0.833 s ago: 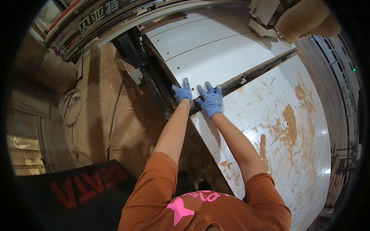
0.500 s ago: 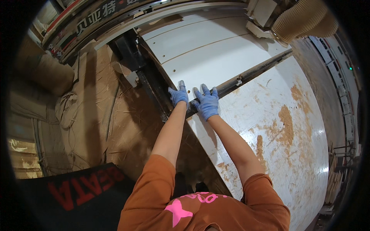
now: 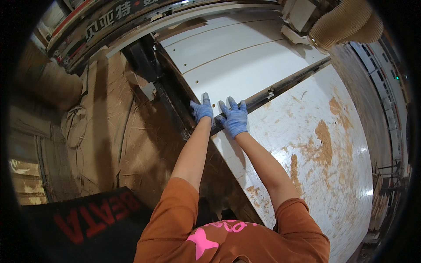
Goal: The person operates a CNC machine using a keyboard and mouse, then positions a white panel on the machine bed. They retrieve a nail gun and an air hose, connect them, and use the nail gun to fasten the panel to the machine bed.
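Note:
Both my hands wear blue gloves with greyish fingertips. Over the near left corner of a white panel [image 3: 237, 70] is my left hand [image 3: 202, 110], its fingers stretched forward and the thumb spread out to the left. My right hand [image 3: 234, 118] lies beside it with fingers spread, across the dark metal bar [image 3: 285, 86] that runs along the panel's near edge. Its fingertips reach the panel. Small round holes line the panel's left side, and narrow brown grooves cross it. How firmly either hand presses cannot be seen.
A white tabletop [image 3: 280, 140] with patches of sawdust [image 3: 323, 142] extends at right. Black machine framework [image 3: 164, 94] borders the panel on the left. A ribbed beige hose [image 3: 346, 26] hangs at the far right. Brown sheeting [image 3: 107, 127] with wood shavings covers the left side.
Almost nothing differs. The whole scene has shifted very slightly in the view, and both hands keep their place at the panel's corner.

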### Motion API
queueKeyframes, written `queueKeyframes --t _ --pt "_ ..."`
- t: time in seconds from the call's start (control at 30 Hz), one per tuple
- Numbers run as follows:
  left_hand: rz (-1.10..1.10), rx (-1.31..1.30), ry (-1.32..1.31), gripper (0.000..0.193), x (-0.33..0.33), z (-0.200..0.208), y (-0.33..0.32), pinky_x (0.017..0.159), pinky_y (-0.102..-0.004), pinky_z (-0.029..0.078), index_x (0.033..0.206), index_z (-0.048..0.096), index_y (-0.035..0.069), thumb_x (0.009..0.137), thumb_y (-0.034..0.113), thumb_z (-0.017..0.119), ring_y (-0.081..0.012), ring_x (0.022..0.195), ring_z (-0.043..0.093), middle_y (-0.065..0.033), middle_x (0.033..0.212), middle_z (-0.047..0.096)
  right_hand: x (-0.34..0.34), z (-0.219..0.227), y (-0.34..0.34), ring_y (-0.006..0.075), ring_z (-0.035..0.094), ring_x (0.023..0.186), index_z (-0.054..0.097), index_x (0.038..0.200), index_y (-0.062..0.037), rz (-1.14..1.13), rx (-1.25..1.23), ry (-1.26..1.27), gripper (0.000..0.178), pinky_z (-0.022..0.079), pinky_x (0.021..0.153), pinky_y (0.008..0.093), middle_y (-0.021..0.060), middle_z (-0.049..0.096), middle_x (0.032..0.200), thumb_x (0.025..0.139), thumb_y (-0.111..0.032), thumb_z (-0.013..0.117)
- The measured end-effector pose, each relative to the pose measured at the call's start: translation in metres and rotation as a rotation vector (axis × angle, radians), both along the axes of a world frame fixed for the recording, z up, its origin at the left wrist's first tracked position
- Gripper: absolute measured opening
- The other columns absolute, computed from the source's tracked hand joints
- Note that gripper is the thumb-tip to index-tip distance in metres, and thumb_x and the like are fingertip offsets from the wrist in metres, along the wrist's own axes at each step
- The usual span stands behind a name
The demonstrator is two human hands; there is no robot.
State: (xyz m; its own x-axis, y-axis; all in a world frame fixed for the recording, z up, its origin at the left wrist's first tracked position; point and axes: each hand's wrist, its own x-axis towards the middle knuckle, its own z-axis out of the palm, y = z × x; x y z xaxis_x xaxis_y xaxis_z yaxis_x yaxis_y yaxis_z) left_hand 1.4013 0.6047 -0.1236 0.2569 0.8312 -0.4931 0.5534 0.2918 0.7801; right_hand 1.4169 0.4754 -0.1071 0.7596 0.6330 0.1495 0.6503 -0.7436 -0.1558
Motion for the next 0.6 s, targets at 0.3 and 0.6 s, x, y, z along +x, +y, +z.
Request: queueKeyframes --t 0.3,0.6 --pt "-0.002 -0.001 0.013 0.095 0.001 -0.005 0.0 0.102 -0.0485 0.04 0.148 0.018 0.018 0.078 0.067 0.058 -0.0429 0.123 0.046 -0.0298 0.139 0.039 0.001 -0.007 -0.002 0.0457 0.035 0.126 0.053 0.133 -0.0295 0.022 0.029 -0.035 0.06 0.027 0.107 0.0546 0.0132 0.044 0.141 0.076 -0.042 0.069" --pt "0.01 -0.056 -0.009 0.096 -0.004 0.009 0.0 0.107 -0.0458 0.034 0.148 0.019 0.015 0.077 0.064 0.062 -0.0417 0.129 0.041 -0.028 0.142 0.036 -0.001 -0.002 0.0 0.0447 0.039 0.124 0.053 0.133 -0.0292 0.03 0.01 -0.07 0.059 0.028 0.108 0.0528 0.0146 0.045 0.14 0.077 -0.04 0.069"
